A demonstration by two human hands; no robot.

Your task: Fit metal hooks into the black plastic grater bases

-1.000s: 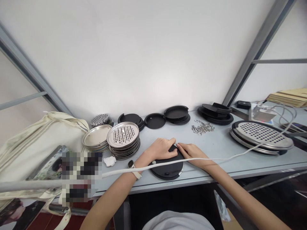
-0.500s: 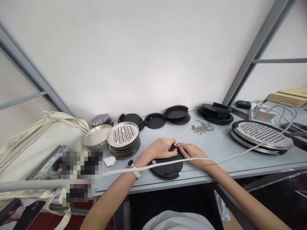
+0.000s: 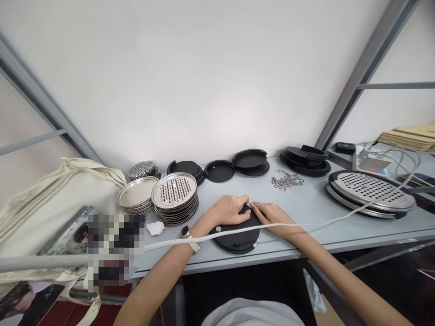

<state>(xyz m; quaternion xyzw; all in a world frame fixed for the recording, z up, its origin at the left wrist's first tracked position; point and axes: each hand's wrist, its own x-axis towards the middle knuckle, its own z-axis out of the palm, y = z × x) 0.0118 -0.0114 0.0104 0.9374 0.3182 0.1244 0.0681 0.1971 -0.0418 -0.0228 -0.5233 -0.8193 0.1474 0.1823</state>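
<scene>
- Near the front edge of the table (image 3: 306, 213), flat on its face: black disc (image 3: 238, 237), with a silvery rim showing along its lower right side, close to the body and so within easy reach of both hands.
- Left hand (image 3: 228, 210) palm down on the far part of the disc, fingers curled over its back edge, seemingly pinning it against sliding.
- Right hand (image 3: 272, 213) alongside, fingertips meeting the left's at the disc's far edge, apparently pinching something small and pale there; too small to name.
- White cable (image 3: 306, 225) draped across both forearms and over the disc, slack, running off toward the right.
- Watch (image 3: 186, 235) on the left wrist, just beside the disc.
- Left of the hands, well sorted: stack of perforated plates (image 3: 175, 197), stack of plain trays (image 3: 137, 194) touching it, a shiny heap (image 3: 142, 170) behind.
- Along the wall, in a row: black lids (image 3: 219, 171) in low piles, likely stock of the same part.
- Between lids and hands: loose metal clips (image 3: 287, 179), near enough to grab.
- Far right: big perforated plate (image 3: 370, 190) on black bases, well apart from the hands.
- Far left: cloth bag (image 3: 50, 199) slumped against the trays.
</scene>
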